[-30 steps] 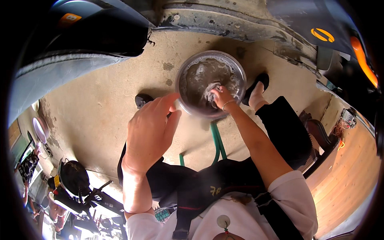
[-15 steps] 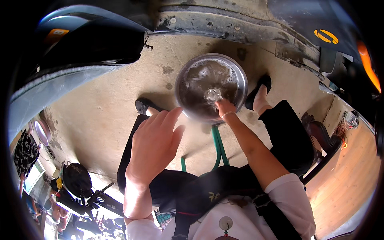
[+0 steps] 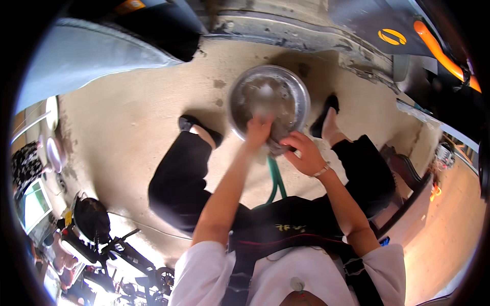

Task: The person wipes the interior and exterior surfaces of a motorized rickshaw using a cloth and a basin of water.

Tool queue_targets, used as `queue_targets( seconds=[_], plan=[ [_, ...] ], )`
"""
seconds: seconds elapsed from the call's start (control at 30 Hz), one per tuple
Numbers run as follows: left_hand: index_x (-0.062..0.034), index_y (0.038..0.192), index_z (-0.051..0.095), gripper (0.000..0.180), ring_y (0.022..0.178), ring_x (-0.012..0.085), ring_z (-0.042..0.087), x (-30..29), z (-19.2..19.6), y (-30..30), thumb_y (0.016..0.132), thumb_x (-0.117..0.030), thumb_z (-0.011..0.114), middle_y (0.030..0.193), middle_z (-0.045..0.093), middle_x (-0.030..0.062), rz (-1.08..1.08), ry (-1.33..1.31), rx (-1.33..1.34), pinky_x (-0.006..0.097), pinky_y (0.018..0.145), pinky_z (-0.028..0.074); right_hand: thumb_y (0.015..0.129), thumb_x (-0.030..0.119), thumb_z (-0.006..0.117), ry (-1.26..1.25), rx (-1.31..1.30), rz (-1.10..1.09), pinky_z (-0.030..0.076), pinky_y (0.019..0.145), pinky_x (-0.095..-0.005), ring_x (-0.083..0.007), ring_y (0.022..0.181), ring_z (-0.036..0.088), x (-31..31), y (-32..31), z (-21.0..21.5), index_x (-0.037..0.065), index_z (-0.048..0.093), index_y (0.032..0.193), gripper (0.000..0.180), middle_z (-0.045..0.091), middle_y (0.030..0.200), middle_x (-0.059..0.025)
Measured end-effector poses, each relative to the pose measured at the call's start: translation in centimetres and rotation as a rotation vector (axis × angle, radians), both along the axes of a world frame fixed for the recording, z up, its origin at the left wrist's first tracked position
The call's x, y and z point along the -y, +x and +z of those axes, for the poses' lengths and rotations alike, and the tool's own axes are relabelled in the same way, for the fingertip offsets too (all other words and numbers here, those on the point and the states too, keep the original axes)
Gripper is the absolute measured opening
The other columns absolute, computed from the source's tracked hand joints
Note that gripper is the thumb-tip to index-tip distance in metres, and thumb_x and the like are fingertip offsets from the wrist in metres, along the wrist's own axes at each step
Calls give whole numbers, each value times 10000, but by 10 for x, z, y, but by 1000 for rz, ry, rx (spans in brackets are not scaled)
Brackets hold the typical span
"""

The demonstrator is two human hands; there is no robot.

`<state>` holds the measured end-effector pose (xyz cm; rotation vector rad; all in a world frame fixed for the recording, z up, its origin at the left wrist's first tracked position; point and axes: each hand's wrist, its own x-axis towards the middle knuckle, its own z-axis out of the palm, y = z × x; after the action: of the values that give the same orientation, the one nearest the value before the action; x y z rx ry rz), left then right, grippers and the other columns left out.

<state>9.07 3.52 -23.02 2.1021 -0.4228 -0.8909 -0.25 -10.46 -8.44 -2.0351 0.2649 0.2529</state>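
A round metal basin (image 3: 308, 109) of murky, foamy water stands on the floor between my feet. Over its near rim, a wet grey cloth (image 3: 278, 138) is bunched between my two hands. My right hand (image 3: 304, 154) grips the cloth's near end, thumb and fingers bent round it. At the cloth's left side, my left hand (image 3: 259, 131) is closed against it, its fingertips somewhat blurred above the water. Part of the cloth is hidden behind the hands.
A bent green metal tube (image 3: 275, 178) shows below the basin. Dark machine panels with an orange bar (image 3: 440, 51) stand ahead and to the right. A grey-blue panel (image 3: 97, 53) is at upper left. A wooden surface (image 3: 434, 224) lies at right.
My left hand has moved from above my left knee forward to the basin. The right hand has come up out of the water toward me, and the grey cloth now shows between both hands.
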Motion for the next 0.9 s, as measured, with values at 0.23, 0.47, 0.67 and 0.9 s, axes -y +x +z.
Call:
queue_targets(
  seconds=[0.23, 0.47, 0.67, 0.9],
  plan=[
    [-35, 1063, 628, 550, 833, 214, 584, 4, -41, -32, 848, -539, 576, 947, 620, 105, 546, -245, -479, 338, 693, 483, 922, 225, 557, 679, -135, -650, 439, 863, -287, -142, 1055, 515, -18, -30, -88, 101, 480, 1277, 383, 479, 1245, -25],
    [-54, 1152, 603, 382, 903, 156, 581, 29, 41, -60, 786, -160, 627, 1024, 627, 54, 421, -530, -587, 291, 805, 468, 869, 530, 547, 1529, -536, -1023, 479, 867, -370, -193, 1008, 589, -17, -15, -129, 147, 569, 1180, 494, 600, 1116, -21],
    [-39, 1097, 594, 342, 1004, 195, 561, 44, 44, -30, 806, -209, 650, 1064, 600, 92, 644, -447, -571, 318, 911, 420, 937, 353, 512, 1128, -298, -1038, 480, 886, -351, -188, 1058, 573, -3, -21, -130, 101, 541, 1221, 381, 601, 1143, -55],
    [-115, 1044, 599, 432, 942, 189, 569, 57, 82, -17, 952, -491, 408, 1018, 609, 30, 1052, -444, -1231, 346, 787, 467, 945, 163, 542, 328, 279, -880, 398, 837, -266, -149, 934, 510, -21, 9, -90, 48, 554, 971, 119, 547, 980, -38]
  ],
)
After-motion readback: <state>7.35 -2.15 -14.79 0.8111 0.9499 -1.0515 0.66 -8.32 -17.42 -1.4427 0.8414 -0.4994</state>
